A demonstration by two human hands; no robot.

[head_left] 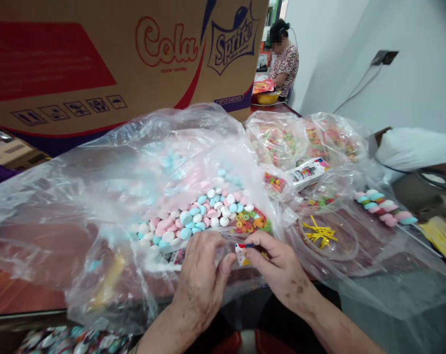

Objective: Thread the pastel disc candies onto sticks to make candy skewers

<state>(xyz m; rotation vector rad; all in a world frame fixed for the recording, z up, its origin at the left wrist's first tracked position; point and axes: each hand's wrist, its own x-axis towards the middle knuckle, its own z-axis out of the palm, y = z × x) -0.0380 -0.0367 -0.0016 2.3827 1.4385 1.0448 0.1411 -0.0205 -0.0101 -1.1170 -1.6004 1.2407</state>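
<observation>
My left hand (201, 280) and my right hand (278, 268) meet at the near edge of the table, both pinched on a small clear candy packet (242, 254) with a printed label. Just beyond them lies a large clear plastic bag (134, 196) holding several pink, white and blue marshmallow candies (204, 214). A cluster of coloured ring candies (250, 222) sits right above the packet. What else is inside the packet is hidden by my fingers.
A big Cola/Sprite cardboard box (116, 54) stands behind the bag. To the right lie more candy bags (300, 140), a clear dish of yellow twist ties (320, 235), a candy skewer (385, 209) and a white bag (414, 147). Another person (284, 61) sits far back.
</observation>
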